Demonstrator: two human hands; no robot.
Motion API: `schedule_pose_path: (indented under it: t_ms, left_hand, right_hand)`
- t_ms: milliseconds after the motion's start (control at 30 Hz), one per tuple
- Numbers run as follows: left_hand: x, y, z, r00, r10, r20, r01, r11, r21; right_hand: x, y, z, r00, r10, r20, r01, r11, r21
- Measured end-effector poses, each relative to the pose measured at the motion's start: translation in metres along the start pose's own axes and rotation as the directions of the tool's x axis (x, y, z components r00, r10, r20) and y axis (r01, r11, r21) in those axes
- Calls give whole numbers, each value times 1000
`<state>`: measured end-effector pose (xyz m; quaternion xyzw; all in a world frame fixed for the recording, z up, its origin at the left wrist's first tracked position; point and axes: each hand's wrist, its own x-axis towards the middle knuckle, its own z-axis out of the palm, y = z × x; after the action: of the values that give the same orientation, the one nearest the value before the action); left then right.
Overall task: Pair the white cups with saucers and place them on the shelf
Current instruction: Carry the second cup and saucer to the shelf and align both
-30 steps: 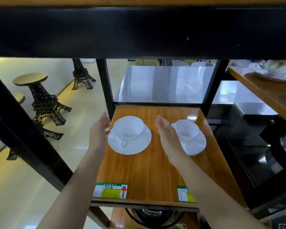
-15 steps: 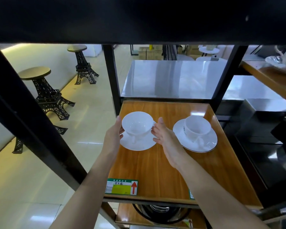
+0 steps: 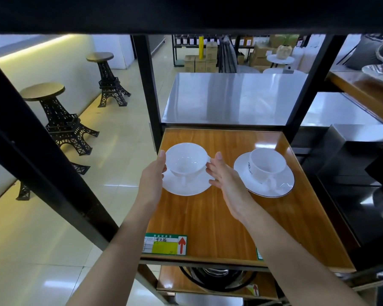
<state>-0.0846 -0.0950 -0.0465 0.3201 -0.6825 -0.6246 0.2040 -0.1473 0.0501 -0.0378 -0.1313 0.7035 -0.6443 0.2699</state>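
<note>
A: You're in a shop or showroom: pale tiled floor, black tower-shaped stools [image 3: 62, 120] off to your left, cartons stacked far back. In front of you is the wooden shelf [image 3: 210, 219] in its black frame.

B: And the left cup?

A: The left cup [image 3: 186, 159] stands upright on its saucer [image 3: 186, 186], at the shelf's left edge, handle towards you. Your left hand [image 3: 153, 177] and right hand [image 3: 226, 184] flank it, apart from each other, fingertips touching the bowl near its rim. I can't tell whether you're truly gripping or only steadying it.

B: What could go wrong?

A: You're pressing the cup, not the saucer. Lift or push from there and, in my judgement, the cup could slide or tip on the glazed saucer, since nothing holds the two together. The saucer's left rim looks level with the shelf edge, with open floor beyond, so a nudge leftward might send the pair over.

B: And on the right?

A: The other cup [image 3: 264, 163] on its dark-rimmed saucer [image 3: 281, 188] sits just beside your right hand. Swing your wrist outward and you could knock it. The black beam [image 3: 186, 14] overhead is low too, so raising the cup high risks a clip.
</note>
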Motion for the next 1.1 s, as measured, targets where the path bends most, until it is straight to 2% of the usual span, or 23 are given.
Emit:
schedule_pose_path:
  t_ms: [133, 200, 333, 433, 600, 967, 1033, 1100]
  left_hand:
    - [-5, 5, -1, 1000, -7, -21, 6, 998, -65]
    - [-8, 4, -1, 998, -24, -62, 17, 994, -109]
    - [-8, -4, 2, 994, -93, -56, 84, 987, -134]
    - [-6, -14, 8, 993, -110, -44, 106, 990, -96]
    - [-8, -17, 10, 989, -124, -79, 115, 988, -107]
    - [-20, -13, 15, 994, -107, -22, 104, 989, -110]
    - [-17, -15, 14, 989, -138, -54, 130, 983, -126]
    - [-16, -14, 15, 978, -105, -178, 80, 986, -144]
  right_hand:
    - [0, 6, -7, 972, 73, -224, -95, 991, -90]
    - [0, 11, -10, 953, 122, -279, -166, 976, -139]
    - [0, 18, -8, 953, 233, -193, -261, 955, -139]
    - [1, 19, -3, 953, 257, -159, -277, 953, -123]
    - [7, 21, 1, 951, 262, -167, -290, 942, -171]
    - [6, 21, -8, 940, 293, -175, -317, 939, -132]
    - [4, 21, -9, 937, 303, -173, -326, 937, -128]
    - [-1, 21, -11, 943, 279, -182, -307, 940, -151]
